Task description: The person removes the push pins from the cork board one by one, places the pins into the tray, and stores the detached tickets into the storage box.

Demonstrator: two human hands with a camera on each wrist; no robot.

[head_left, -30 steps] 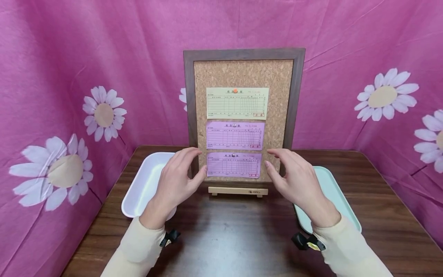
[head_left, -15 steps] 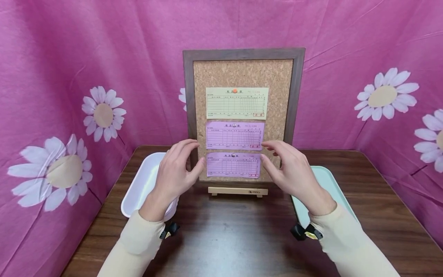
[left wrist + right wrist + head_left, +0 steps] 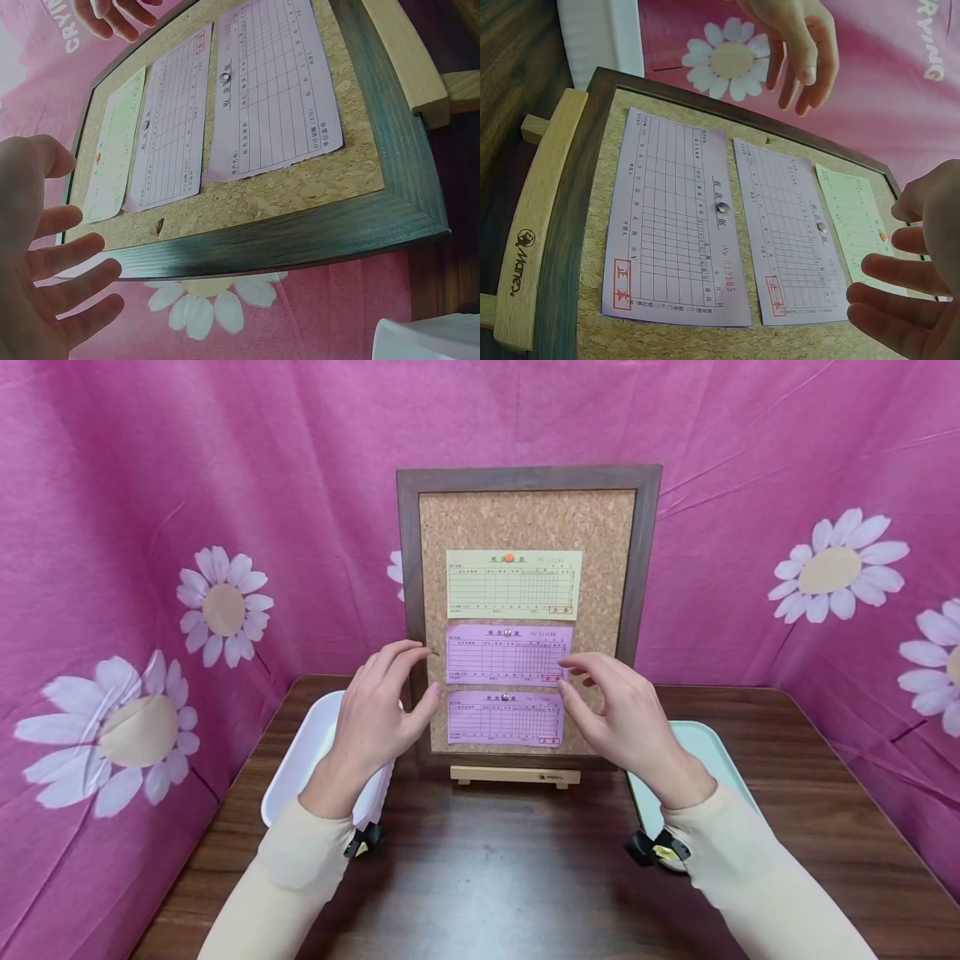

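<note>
A framed cork board stands upright with three printed receipt slips one above another. The top one is a pale yellow slip under an orange pushpin. Below it are a middle purple slip and a bottom purple slip, each with a silver pushpin. My left hand, fingers relaxed and holding nothing, hovers before the board's left frame edge. My right hand is also relaxed and holds nothing; its fingertips overlap the middle slip's lower right corner in the head view.
On the brown wooden table, a white tray lies partly behind my left arm. A mint green tray lies at the right, partly behind my right arm. A wooden easel ledge is at the board's foot. Pink daisy cloth surrounds the table.
Both hands have risen along the board. My right hand has also shifted left, from beside the bottom slip to the middle slip's lower right corner. The slips and pins have not moved.
</note>
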